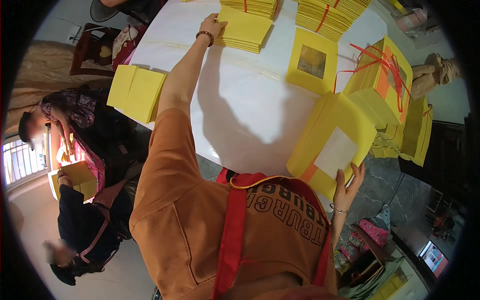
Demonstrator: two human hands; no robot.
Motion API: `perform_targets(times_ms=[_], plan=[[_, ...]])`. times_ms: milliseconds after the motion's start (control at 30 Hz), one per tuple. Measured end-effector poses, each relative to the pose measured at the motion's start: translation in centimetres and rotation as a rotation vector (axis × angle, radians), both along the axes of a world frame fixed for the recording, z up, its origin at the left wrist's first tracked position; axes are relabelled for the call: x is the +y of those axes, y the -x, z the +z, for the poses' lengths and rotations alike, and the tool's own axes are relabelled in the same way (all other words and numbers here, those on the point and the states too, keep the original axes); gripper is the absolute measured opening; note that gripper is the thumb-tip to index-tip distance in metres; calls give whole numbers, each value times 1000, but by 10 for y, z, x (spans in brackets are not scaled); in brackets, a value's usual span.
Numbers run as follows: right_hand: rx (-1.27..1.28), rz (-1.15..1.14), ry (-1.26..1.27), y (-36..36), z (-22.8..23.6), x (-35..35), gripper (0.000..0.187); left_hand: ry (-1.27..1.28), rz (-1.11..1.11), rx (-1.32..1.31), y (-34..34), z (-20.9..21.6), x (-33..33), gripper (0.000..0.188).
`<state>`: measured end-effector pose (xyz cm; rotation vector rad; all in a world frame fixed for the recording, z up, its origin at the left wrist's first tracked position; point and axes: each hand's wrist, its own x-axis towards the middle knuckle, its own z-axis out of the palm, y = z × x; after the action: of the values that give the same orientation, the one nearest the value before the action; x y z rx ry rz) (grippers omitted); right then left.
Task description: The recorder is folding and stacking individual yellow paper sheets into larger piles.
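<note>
My left hand (212,29) reaches across the white table to a stack of folded yellow paper (245,31). Its thumb lies on top and its fingers go round the left edge. My right hand (348,190) rests against the near right edge of a thick yellow paper block (312,131), which has a white rectangle and an orange strip on its top. The fingers of that hand are stretched out and apart. A yellow sheet (294,80) with a dark gold square lies just beyond the block.
Red-banded yellow stacks (320,17) stand at the far edge. On the right, a yellow bundle (382,82) is tied with red string. Another yellow stack (137,92) sits at the table's left edge. Two people (87,220) are seated on the left, one touching a yellow block.
</note>
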<state>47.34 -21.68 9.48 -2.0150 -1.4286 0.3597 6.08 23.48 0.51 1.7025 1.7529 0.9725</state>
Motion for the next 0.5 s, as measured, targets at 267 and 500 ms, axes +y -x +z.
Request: perform_targets(times_ms=[267,500], plan=[[391,-66,24,4,-7,-3,40,30,82,-26,3,-9,-7,57],[506,-48,18,1,-12,-5,40,-571,179,609,-29,9,-28,30]])
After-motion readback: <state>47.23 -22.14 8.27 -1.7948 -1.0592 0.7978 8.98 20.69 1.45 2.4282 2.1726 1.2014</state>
